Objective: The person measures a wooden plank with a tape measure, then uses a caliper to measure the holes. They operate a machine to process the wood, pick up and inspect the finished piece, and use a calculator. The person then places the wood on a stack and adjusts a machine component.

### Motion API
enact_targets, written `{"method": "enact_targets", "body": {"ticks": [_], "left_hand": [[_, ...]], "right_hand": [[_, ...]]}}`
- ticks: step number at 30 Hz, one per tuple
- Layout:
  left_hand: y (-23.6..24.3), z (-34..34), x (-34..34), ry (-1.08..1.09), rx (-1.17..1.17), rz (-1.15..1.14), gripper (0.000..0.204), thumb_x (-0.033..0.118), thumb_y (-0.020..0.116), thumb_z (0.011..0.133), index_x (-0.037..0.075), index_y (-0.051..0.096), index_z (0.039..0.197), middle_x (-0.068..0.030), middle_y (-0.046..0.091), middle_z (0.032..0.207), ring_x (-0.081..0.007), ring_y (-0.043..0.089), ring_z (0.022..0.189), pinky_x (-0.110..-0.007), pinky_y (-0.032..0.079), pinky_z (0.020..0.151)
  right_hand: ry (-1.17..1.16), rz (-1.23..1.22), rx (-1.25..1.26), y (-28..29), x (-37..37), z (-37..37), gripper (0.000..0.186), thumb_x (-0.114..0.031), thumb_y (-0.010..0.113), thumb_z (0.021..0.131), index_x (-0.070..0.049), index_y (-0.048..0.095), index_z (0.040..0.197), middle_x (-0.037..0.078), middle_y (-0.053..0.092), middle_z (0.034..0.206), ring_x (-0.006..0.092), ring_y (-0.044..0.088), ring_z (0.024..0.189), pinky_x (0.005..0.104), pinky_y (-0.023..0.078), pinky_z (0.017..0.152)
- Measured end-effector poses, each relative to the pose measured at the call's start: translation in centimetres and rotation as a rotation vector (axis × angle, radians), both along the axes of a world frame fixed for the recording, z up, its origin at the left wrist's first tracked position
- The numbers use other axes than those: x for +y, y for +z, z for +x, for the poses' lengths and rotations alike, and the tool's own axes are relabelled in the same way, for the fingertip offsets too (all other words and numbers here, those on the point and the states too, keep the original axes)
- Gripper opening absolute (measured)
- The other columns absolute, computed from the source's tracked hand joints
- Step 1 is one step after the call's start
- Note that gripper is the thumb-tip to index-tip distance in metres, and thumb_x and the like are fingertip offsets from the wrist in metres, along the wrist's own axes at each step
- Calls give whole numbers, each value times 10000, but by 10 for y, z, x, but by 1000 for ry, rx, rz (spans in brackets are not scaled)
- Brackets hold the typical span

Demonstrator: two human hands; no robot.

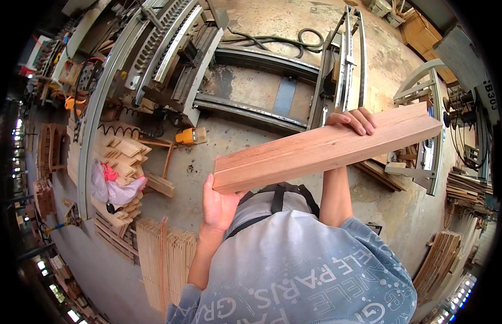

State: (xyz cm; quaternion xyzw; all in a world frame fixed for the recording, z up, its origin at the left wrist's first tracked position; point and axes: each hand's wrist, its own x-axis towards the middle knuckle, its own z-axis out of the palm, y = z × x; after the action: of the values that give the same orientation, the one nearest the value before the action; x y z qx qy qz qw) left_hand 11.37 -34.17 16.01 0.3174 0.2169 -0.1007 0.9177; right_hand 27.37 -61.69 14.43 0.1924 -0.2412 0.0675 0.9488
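A reddish-brown wooden board [316,150], seemingly several strips lying side by side, is held up across the front of my body. Its right end sits farther away and higher in the picture than its left end. My left hand [217,204] grips the near left end from below, thumb up along the end face. Over the far edge, toward the right end, curl the fingers of my right hand [356,121]; the rest of that hand is hidden behind the wood.
Ahead stands a metal machine frame [256,110] with rails. A yellow foot pedal [190,136] lies on the floor. Stacked wood pieces [121,154] with a plastic bag [119,183] are at left, upright slats [167,259] near my left side, and more boards [439,259] at right.
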Motion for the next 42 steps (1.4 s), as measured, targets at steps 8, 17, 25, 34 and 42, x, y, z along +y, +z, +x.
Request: {"method": "enact_targets", "body": {"ticks": [8,17,25,34,42], "left_hand": [[-19,63,17,-130,-49,103,700,583,300,1060,127,283,1590,-101,376,1588,-282,359,1454,-531,324,1177],[-28,155,55,-320,-219,207,786,618,302,1061,75,199,1621,-100,304,1645,-254,298,1496,-487,255,1215],[-33,204,92,-566,-269,209,784,553,446,1054,70,207,1623,-88,391,1567,-230,355,1441,-438,268,1199],[-28,217,95,-611,-386,180,1046,570,621,959,87,-11,1639,-91,148,1701,-259,204,1536,-432,186,1237],[-49,222,80,-537,-313,161,977,481,618,996,71,5,1636,-108,213,1683,-232,256,1515,-394,208,1233]], "right_hand": [[-75,-3,37,-21,-1,42,277,-213,444,1033,-153,659,869,-39,650,772,124,597,777,373,385,1034],[-306,-66,143,5,13,53,171,-213,494,1036,-157,642,971,-34,641,855,151,598,860,446,361,1135],[-499,-176,184,23,39,43,98,-200,522,1014,-167,614,1015,-46,631,914,145,592,929,458,314,1177],[-483,-174,29,35,46,50,222,-220,461,1028,-167,648,922,-28,642,839,150,591,862,426,319,1142],[-384,-90,58,13,27,79,198,-196,435,1013,-166,603,912,-28,600,834,159,550,867,466,322,1136]]}}
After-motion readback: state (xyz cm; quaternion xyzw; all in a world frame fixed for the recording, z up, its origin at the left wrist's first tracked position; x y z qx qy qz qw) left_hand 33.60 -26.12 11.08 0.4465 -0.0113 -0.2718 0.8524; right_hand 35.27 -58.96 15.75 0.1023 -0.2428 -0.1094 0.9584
